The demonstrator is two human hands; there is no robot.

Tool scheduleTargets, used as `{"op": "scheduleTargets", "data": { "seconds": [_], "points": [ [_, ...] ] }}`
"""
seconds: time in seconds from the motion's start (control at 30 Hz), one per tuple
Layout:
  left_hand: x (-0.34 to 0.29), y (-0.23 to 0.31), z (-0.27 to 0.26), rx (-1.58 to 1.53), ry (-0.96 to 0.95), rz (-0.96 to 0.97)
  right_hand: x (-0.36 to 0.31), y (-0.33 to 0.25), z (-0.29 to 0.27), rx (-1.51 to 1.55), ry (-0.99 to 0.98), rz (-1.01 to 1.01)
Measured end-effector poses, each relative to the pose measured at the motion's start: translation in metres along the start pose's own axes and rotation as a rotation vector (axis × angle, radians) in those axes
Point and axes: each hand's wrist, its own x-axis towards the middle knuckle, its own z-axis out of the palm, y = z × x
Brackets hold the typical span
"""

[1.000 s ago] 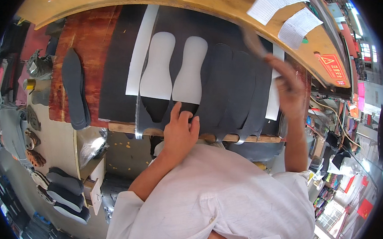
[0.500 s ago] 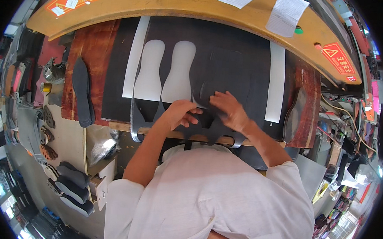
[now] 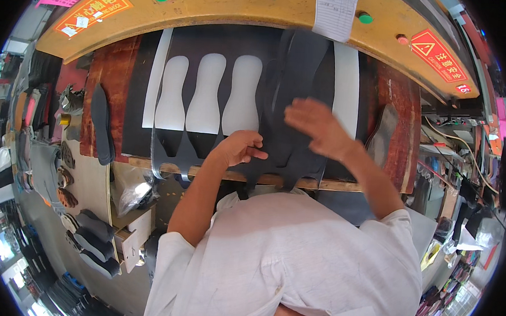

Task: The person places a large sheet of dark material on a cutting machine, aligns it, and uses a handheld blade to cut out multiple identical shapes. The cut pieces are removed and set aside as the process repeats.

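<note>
A black sheet point(image 3: 173, 144) lies across the worktable, its near edge cut in scallops. Three white insole shapes point(image 3: 205, 95) show through its cut-outs. My left hand point(image 3: 239, 150) hovers at or rests on the sheet's near part, below the rightmost white shape, with fingers half curled and a gap between thumb and forefinger. To the right, my right hand point(image 3: 320, 127) is over the dark part of the sheet, fingers stretched out and smeared by motion; nothing shows in them. Beyond it is a long dark insole-like piece point(image 3: 308, 61); whether it lies loose or is raised I cannot tell.
A yellow machine beam point(image 3: 215, 10) with green and red buttons spans the far side. White strips point(image 3: 346, 94) flank the sheet. Dark insoles lie on the table's left point(image 3: 101, 124) and a dark sole-shaped piece on its right point(image 3: 383, 136). More insoles point(image 3: 97, 244) sit at the lower left.
A third white insole shape has come into sight where the sheet was dark. My right hand has moved away from my left. The whole view has shifted slightly.
</note>
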Motion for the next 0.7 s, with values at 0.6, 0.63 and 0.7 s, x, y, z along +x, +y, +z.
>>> {"op": "scheduleTargets", "data": {
  "seconds": [0.6, 0.63, 0.7],
  "points": [
    [-0.014, -0.011, 0.116, 0.468, 0.220, 0.114, -0.048, 0.058, -0.118, 0.524, 0.540, 0.254],
    [0.003, -0.005, 0.117, 0.453, 0.170, 0.014, -0.057, 0.057, -0.122, 0.421, 0.453, 0.230],
    [0.027, -0.003, 0.114, 0.333, 0.043, -0.090, -0.071, 0.050, -0.103, 0.333, 0.251, 0.060]
  ]
}}
